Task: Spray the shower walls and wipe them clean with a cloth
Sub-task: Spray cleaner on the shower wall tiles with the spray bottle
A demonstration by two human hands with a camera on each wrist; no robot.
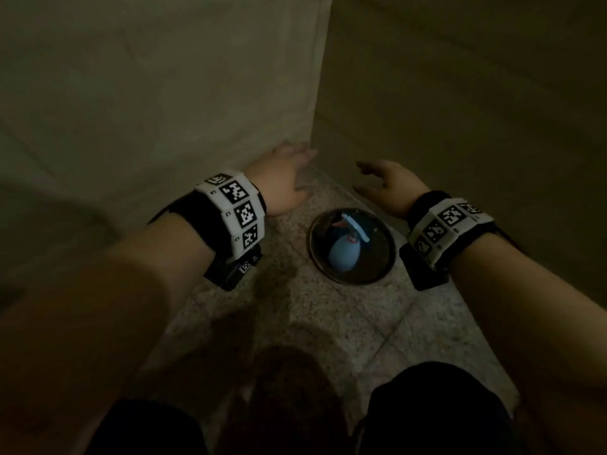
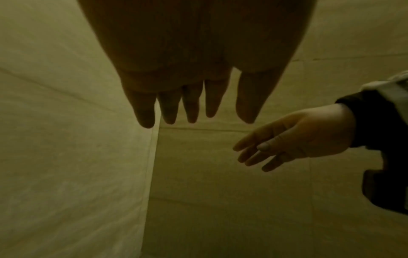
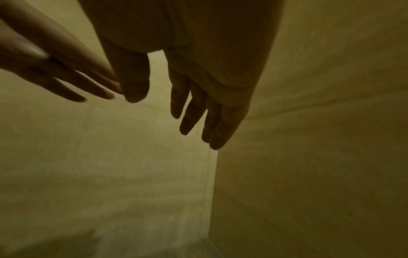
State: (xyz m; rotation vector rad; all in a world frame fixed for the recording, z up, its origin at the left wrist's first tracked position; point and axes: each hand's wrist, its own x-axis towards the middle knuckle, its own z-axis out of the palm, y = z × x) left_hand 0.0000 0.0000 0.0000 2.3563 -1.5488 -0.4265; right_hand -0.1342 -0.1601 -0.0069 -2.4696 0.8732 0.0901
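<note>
Two beige tiled shower walls meet in a corner: the left wall [image 1: 164, 93] and the right wall [image 1: 460, 93]. My left hand [image 1: 292, 172] reaches low toward the corner beside the left wall, fingers straight and holding nothing. My right hand [image 1: 377, 180] hovers near the right wall, fingers loosely spread and empty. A light-blue spray bottle [image 1: 343, 251] with a white top lies in a round dark bowl [image 1: 317, 251] on the floor, just below both hands. The left wrist view shows my left fingers [image 2: 192, 104] extended and my right hand [image 2: 287, 139] open. No cloth is in view.
The floor [image 1: 328, 316] is speckled stone tile, narrow between the two walls. My knees in dark trousers [image 1: 437, 408] fill the bottom of the head view. The light is dim. Both wrists wear black bands with white marker blocks [image 1: 236, 208].
</note>
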